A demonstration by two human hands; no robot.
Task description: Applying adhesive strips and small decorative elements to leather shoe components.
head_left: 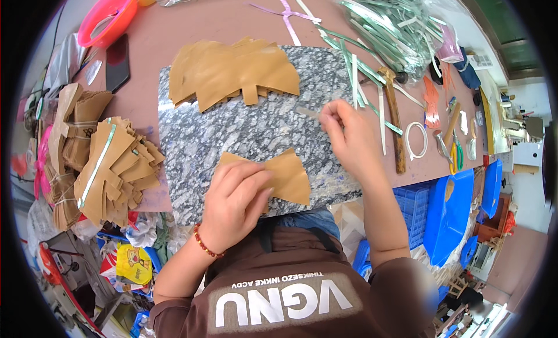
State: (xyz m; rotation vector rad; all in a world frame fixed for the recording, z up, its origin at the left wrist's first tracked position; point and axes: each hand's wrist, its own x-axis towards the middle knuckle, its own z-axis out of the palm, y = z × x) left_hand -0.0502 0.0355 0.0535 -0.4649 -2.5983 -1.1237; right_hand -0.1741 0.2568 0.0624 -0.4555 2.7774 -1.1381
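My left hand (237, 190), a beaded bracelet on its wrist, is curled over a tan bow-shaped sheet piece (290, 178), thumb and fingers pressing it near the slab's front edge. Part of that piece is hidden under the fingers. Above the speckled stone slab (232, 135), my right hand (347, 129) pinches a short thin greyish strip (308, 112), whose kind I cannot make out. At the slab's far side lies a layered stack of tan cut pieces (235, 71) with scalloped edges and tabs.
To the left are bundled tan pieces (116, 169), a dark phone (117, 63) and a pink basin (107, 18). On the right lie a hammer (395, 123), green and white strips (383, 33), a white coil (416, 140) and green-handled pliers (457, 152). Blue crates (412, 210) stand below the table edge.
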